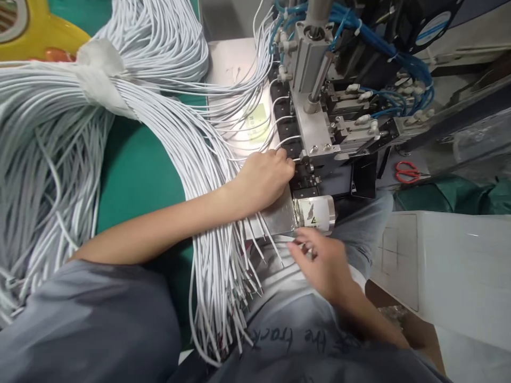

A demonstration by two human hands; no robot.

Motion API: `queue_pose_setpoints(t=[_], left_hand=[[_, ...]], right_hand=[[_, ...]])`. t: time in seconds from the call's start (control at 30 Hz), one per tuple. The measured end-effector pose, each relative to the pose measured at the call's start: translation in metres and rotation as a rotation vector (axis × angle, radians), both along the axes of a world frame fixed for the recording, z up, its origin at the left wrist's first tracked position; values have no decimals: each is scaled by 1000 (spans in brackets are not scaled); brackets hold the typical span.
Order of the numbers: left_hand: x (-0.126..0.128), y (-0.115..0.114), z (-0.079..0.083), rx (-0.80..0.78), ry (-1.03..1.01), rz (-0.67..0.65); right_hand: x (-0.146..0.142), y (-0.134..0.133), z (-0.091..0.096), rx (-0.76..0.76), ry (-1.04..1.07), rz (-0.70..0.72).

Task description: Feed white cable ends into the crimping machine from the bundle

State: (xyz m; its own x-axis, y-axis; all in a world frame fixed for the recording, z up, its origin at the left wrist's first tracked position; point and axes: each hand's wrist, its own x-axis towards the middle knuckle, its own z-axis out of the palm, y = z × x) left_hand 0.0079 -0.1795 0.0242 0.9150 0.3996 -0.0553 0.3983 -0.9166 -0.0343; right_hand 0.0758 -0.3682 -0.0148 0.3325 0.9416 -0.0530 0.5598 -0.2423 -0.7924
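Observation:
My left hand point(265, 175) reaches across a thick bundle of white cables point(175, 135). Its fingers are curled at the black slotted row point(289, 127) of a machine, closed on a white cable that runs under the knuckles towards a slot; the fingertips are hidden. Other single cables lie in the slots beyond it. My right hand point(325, 260) is held above my lap, thumb and index finger apart, just below a shiny can with a white label point(317, 213). Loose cable ends point(227, 314) hang over the table edge, left of this hand.
A metal cylinder with blue air hoses point(313, 58) rises on the machine point(315, 133). Red-handled scissors point(408, 172) lie at the right. White wrapping point(101, 80) ties the bundle on the green table surface point(131, 175). A yellow object point(48, 34) sits at the upper left.

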Motion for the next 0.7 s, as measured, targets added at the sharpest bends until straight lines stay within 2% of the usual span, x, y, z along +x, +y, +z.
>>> queue_pose_setpoints(t=[0.07,0.13,0.27,0.37,0.47,0.57,0.7], left_hand=[[1,-2,1,-43,-64,-28],[1,-7,3,-157,-169,-97],[1,-17,0,-466,-388,-274],[2,-17,-8,-611,-501,-352],[4,-11,-13,-674,-628,-371],[5,-6,-14,-699,-716,-349],[4,-7,-15,-764,-746,-348]], right_hand=[[-15,-2,-7,-63,57,90],[-16,-1,-9,-43,74,100],[16,6,6,110,30,-104],[45,18,17,182,202,-270],[59,33,16,281,440,-359],[56,47,10,354,603,-358],[46,58,4,474,590,-310]])
